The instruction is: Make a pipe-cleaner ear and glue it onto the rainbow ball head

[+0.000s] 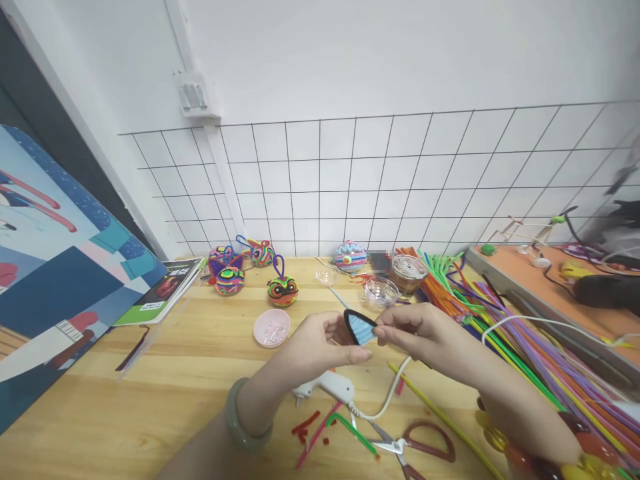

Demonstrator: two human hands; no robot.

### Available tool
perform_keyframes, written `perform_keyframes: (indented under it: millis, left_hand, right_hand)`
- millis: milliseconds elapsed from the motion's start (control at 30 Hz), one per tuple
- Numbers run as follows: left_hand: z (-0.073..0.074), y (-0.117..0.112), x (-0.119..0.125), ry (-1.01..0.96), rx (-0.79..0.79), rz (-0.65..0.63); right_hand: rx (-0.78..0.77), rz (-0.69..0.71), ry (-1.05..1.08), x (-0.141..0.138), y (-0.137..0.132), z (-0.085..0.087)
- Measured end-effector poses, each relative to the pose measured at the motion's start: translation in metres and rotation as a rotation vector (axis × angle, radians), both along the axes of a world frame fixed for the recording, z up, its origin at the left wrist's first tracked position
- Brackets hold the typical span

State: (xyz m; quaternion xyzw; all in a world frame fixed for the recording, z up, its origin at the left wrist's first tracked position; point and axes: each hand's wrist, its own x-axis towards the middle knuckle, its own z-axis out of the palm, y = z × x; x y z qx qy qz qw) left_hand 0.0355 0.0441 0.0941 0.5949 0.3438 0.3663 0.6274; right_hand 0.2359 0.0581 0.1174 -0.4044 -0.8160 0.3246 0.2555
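Note:
Above the middle of the table, my left hand (320, 343) is closed on the left side of a small pointed piece of light-blue pipe-cleaner rows with a black fuzzy border (361, 329). The thumb and fingertips of my right hand (425, 333) pinch its right edge. Part of the piece is covered by my fingers. Beneath my hands lies a white glue gun (333, 385) with a coiled cord. Scissors with brown-red handles (400, 448) rest partly open near the front. Beside them are a green pipe cleaner (354, 433) and short red offcuts (306, 423).
A pink dish (258, 331) holds small clear pieces. Behind it stand several colourful pipe-cleaner ornaments (283, 291) and a striped ball (350, 258). Clear plastic containers (381, 293) sit centrally. Bundles of pipe cleaners (545, 380) fill the right side; a large illustrated board (105, 260) leans left.

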Motion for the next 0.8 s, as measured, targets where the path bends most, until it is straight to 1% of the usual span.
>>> perform_keyframes:
  millis: [67, 100, 167, 200, 233, 267, 333, 367, 400, 467, 567, 633, 800]
  left_hand:
    - [0.005, 0.001, -0.007, 0.085, 0.036, 0.014]
    - [0.008, 0.003, -0.014, 0.169, 0.037, 0.031]
    - [0.011, 0.011, -0.034, 0.319, 0.04, 0.138]
    - [0.012, 0.018, -0.048, 0.366, 0.089, 0.201]
    - [0.011, 0.027, -0.062, 0.393, 0.145, 0.309]
    - [0.008, 0.036, -0.077, 0.42, 0.189, 0.449]
    - [-0.002, 0.057, -0.103, 0.461, 0.189, 0.776]
    - [-0.009, 0.067, -0.113, 0.445, 0.167, 0.872]
    - [-0.017, 0.076, -0.12, 0.433, 0.149, 0.893]
    - [-0.035, 0.088, -0.126, 0.407, 0.114, 0.873]
    - [-0.054, 0.095, -0.12, 0.347, 0.072, 0.823]
    - [-0.062, 0.097, -0.114, 0.3, 0.067, 0.788]
    - [-0.07, 0.109, -0.107, 0.214, 0.092, 0.72]
  right_hand:
    - [-0.016, -0.014, 0.042, -0.001, 0.001, -0.001]
    - [-0.027, -0.023, 0.064, -0.002, 0.001, -0.001]
    - [-0.056, -0.045, 0.105, -0.002, 0.002, -0.002]
    - [-0.072, -0.057, 0.122, -0.003, 0.002, -0.003]
    - [-0.087, -0.067, 0.14, -0.003, 0.003, -0.003]
    - [-0.096, -0.077, 0.159, -0.004, 0.003, -0.004]
    - [-0.1, -0.101, 0.199, -0.007, 0.004, -0.005]
    - [-0.096, -0.117, 0.217, -0.008, 0.005, -0.006]
    - [-0.093, -0.134, 0.232, -0.01, 0.006, -0.008]
    - [-0.094, -0.164, 0.254, -0.013, 0.007, -0.011]
    - [-0.103, -0.19, 0.282, -0.019, 0.01, -0.018]
    - [-0.096, -0.199, 0.306, -0.023, 0.011, -0.023]
    - [-0.046, -0.228, 0.335, -0.032, 0.016, -0.031]
